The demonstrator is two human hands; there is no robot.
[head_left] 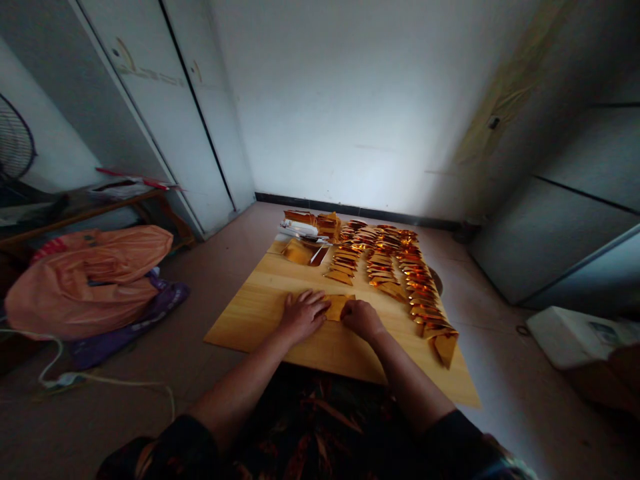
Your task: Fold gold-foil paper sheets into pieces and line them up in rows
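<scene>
A small sheet of gold foil paper [336, 309] lies on the wooden board [270, 293] in front of me. My left hand [304, 316] rests flat, fingers spread, with its fingertips on the sheet's left end. Curled over the right end is my right hand [363, 319], its fingers closed on the paper. Behind the hands stand rows of folded gold foil pieces [383, 257], overlapping one another. One row runs down the board's right side to a larger folded piece [446, 347]. Farther back on the left lies a stack of flat gold sheets [298, 252].
A white object [300, 228] lies at the board's far left corner. To the left, an orange plastic bag [90, 280] sits over a purple bag [133, 327], near a white cable [130, 383]. A white box [570, 337] stands at the right. Cabinets [165, 100] and a wall surround the board.
</scene>
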